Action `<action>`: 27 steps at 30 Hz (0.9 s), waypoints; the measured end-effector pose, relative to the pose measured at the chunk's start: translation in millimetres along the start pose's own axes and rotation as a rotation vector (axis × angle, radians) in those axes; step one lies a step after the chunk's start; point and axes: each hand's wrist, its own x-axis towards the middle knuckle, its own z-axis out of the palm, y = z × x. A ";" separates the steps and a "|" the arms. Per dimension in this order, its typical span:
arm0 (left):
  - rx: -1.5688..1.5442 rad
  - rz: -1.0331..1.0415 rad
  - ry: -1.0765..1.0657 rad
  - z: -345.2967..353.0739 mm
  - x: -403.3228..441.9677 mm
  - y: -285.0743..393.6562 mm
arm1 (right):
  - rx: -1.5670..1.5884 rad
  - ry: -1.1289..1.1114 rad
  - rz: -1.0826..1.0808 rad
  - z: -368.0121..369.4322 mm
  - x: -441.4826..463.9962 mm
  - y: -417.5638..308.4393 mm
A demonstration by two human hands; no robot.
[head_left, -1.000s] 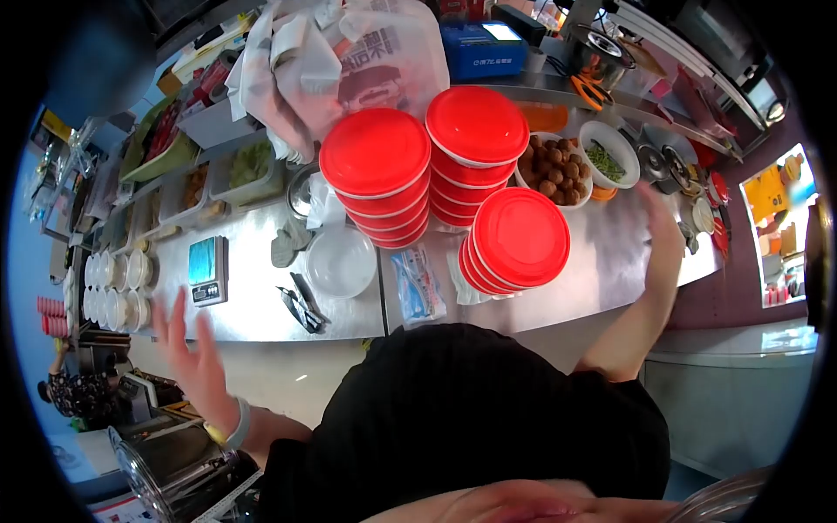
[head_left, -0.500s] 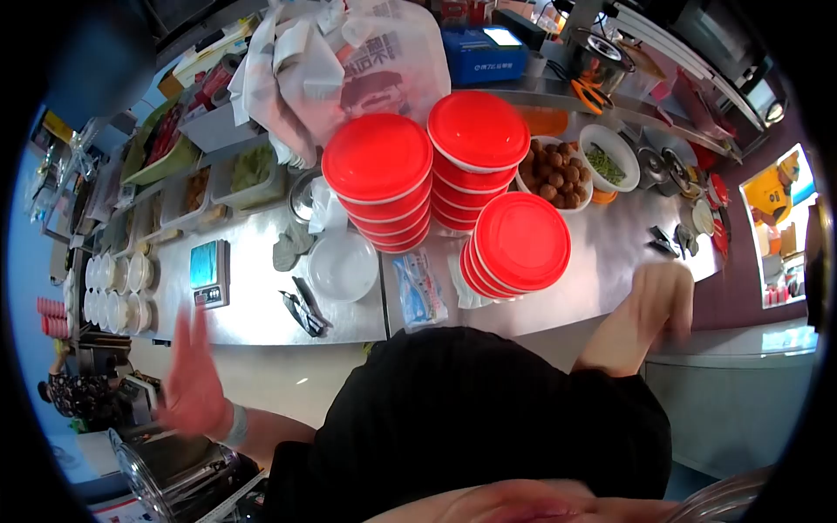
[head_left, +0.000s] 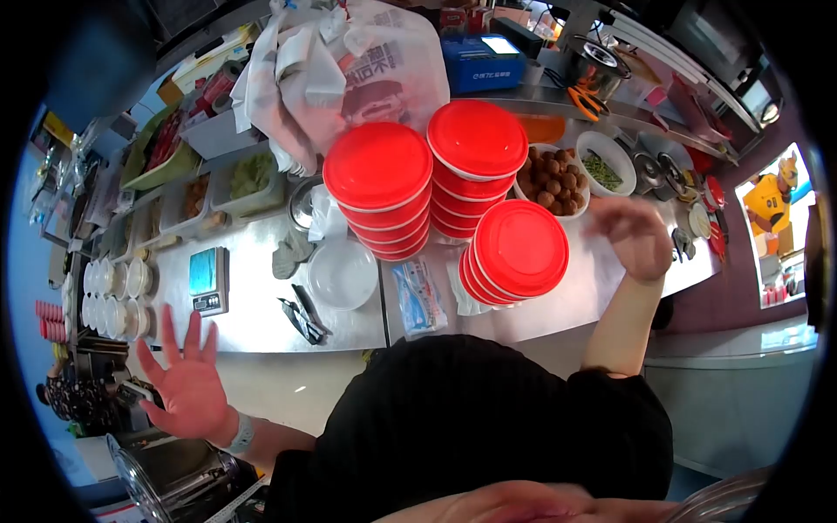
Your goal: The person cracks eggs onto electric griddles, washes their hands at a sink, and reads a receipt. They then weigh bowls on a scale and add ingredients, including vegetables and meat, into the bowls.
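My left hand [head_left: 189, 388] is held up with its palm showing and fingers spread, in front of the counter's left end; it holds nothing. Closest to it is a kitchen scale [head_left: 209, 279] on the steel counter. Over the right part of the counter hangs my right hand [head_left: 636, 240], its fingers smeared by motion. It is right of the front stack of red-lidded tubs [head_left: 521, 248] and near the bowl of brown balls [head_left: 553, 181]. Two taller stacks of red-lidded tubs, one at left [head_left: 377, 166] and one at right [head_left: 477, 139], stand behind.
A clear round bowl [head_left: 343, 275], black-handled tongs [head_left: 302, 315] and a blue-printed packet [head_left: 418, 296] lie along the counter's front. A bowl of chopped greens [head_left: 604, 164] and orange scissors [head_left: 584, 102] are at back right. White cups [head_left: 138, 277] stand at left.
My right hand has swung up and left, from the counter's front edge to above it. My left hand has spread its fingers and turned its palm more toward view.
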 end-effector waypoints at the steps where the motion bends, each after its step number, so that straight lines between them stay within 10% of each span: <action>1: 0.123 -0.002 0.066 -11.8 -3.9 -5.9 | -0.008 -0.102 0.038 -1.4 0.4 -3.6; 3: 0.247 -0.004 0.131 -19.5 -9.8 -8.0 | -0.550 -0.014 0.131 18.4 19.6 -12.3; 8: -0.303 -0.094 -0.036 -12.5 -5.6 -1.2 | -0.243 0.043 0.142 22.3 44.0 -2.6; 10: 1.071 0.099 0.457 -8.5 -5.9 -10.4 | -0.598 0.018 0.112 24.1 58.5 -4.9; 12: 0.563 0.109 0.487 -21.5 -9.2 -4.0 | -0.781 0.002 0.048 22.0 84.3 1.8; 14: 0.228 0.305 0.217 -34.2 -18.9 -1.1 | 0.298 -0.090 0.364 21.6 112.3 6.4; 17: 0.754 0.427 0.150 -30.3 -11.5 -13.1 | 0.162 -0.049 0.445 39.6 177.7 39.0; 27: 0.631 0.225 0.337 -19.4 -54.9 -22.7 | 0.527 0.328 0.566 70.6 322.2 105.8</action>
